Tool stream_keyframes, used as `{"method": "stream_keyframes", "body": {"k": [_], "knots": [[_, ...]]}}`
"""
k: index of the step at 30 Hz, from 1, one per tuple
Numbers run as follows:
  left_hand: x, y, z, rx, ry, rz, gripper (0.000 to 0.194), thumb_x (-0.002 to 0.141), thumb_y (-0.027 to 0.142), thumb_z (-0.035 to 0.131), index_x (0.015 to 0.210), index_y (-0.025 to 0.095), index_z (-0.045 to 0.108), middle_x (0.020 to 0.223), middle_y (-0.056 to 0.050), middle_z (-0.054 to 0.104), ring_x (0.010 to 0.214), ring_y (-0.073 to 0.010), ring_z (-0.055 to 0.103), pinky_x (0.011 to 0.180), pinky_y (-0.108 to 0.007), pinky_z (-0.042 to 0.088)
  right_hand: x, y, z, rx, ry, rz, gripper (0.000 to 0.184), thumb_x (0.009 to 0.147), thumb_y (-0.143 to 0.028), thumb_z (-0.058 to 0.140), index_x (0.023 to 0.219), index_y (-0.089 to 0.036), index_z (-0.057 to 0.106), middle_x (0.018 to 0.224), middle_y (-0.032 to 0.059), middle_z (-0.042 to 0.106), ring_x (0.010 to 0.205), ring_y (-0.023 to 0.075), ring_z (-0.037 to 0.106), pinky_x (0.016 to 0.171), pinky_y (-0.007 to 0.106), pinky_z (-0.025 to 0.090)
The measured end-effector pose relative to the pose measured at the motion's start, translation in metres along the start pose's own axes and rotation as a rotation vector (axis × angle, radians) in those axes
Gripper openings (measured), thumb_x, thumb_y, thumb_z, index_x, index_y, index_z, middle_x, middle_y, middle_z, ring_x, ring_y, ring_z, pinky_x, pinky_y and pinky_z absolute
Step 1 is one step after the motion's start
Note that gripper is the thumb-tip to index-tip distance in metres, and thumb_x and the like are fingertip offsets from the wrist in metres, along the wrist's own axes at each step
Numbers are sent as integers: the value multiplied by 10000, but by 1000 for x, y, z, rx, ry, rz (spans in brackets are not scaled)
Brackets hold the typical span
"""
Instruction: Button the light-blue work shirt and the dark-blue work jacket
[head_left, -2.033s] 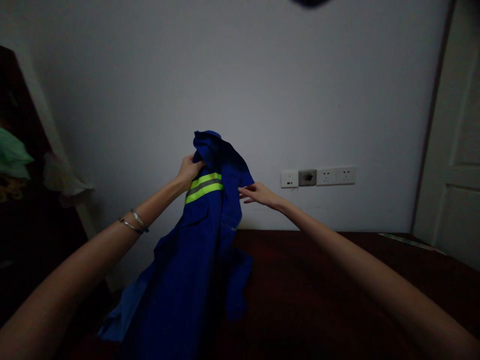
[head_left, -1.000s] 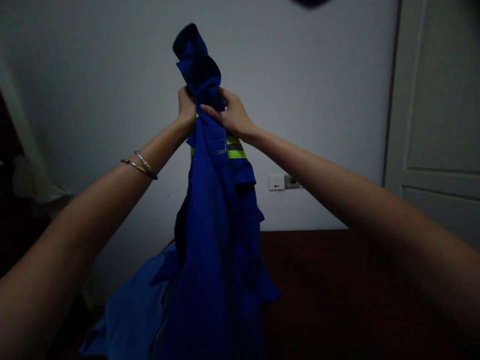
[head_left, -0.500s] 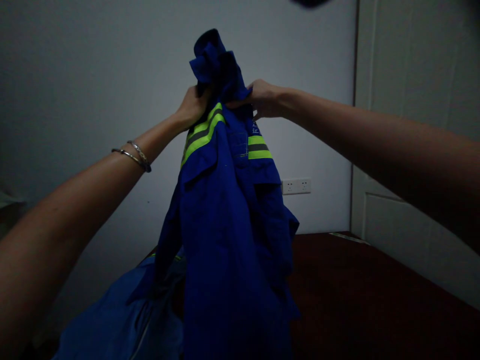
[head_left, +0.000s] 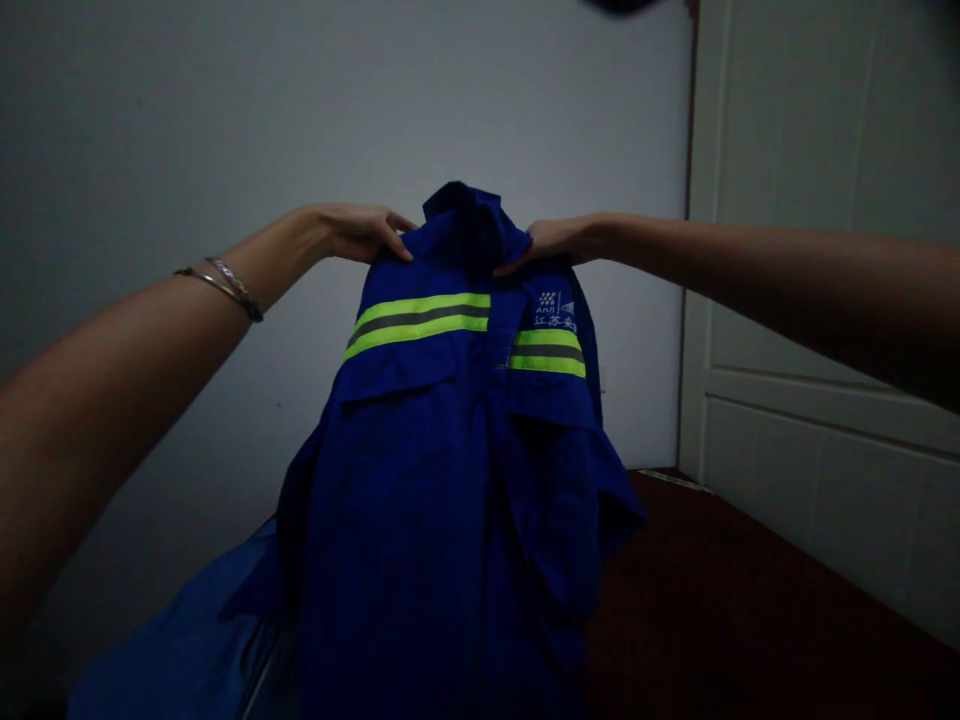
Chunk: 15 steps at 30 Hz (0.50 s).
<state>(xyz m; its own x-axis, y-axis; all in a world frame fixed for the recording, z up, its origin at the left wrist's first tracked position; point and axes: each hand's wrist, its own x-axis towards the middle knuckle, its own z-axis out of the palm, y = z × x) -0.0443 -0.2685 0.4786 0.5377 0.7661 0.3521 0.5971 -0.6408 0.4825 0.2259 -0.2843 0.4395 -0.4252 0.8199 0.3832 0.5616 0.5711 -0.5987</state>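
Observation:
A blue work jacket [head_left: 420, 450] with yellow-green and grey reflective bands hangs upright in front of me, its front facing me. White lettering and a logo show on its chest at right, above the band. My left hand [head_left: 367, 230], below a wrist with metal bracelets, pinches the shoulder left of the collar. On the other side my right hand [head_left: 544, 242] grips the cloth beside the collar, thumb in front. The fingers behind the fabric are hidden. The jacket's lower end runs out of view at the bottom.
A lighter blue garment [head_left: 172, 640] lies at the lower left, partly behind the jacket. The dark red surface [head_left: 720, 600] spreads at the lower right. Behind stand a pale wall [head_left: 225, 120] and a white panelled door [head_left: 810, 330].
My hands have moved apart and the jacket has spread wider, its collar lower. The chest lettering and both reflective bands now show more fully. The wall socket is almost wholly covered.

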Motion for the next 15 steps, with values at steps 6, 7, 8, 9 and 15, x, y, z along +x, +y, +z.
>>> {"method": "stream_keyframes", "body": {"k": [6,7,8,9,15], "knots": [[5,-17,1,37,84,-107,261,766,23,542,1023,-18,536,739,-48,653,826,-112,562,847,-396,434,-5,17,-12,134,-200,68,268,745,-160,605,996,-67,586,900,51,667,868,151,607,833,336,465],[8,-22,3,52,117,-124,245,753,46,577,989,-12,555,725,-40,651,813,-105,557,847,-383,437,-4,21,-14,174,-255,75,286,770,-138,569,1039,-40,555,911,58,665,866,138,604,838,339,451],[9,-27,5,61,150,-135,232,740,67,605,960,0,571,723,-34,650,801,-100,553,847,-375,441,-3,24,-16,200,-294,82,304,787,-118,541,1071,-11,523,913,65,663,863,128,601,838,343,441],[11,-33,8,60,181,-139,217,736,87,618,938,17,582,733,-30,648,790,-96,551,845,-371,444,-3,28,-18,211,-316,89,318,798,-109,523,1088,16,497,912,73,662,861,123,599,836,346,434],[5,-60,38,-26,348,-113,268,817,248,534,1062,140,542,921,-26,628,749,-105,549,770,-416,475,0,42,-18,165,-179,47,387,812,-263,529,1098,-2,505,1049,114,617,836,113,605,819,338,435]]}}
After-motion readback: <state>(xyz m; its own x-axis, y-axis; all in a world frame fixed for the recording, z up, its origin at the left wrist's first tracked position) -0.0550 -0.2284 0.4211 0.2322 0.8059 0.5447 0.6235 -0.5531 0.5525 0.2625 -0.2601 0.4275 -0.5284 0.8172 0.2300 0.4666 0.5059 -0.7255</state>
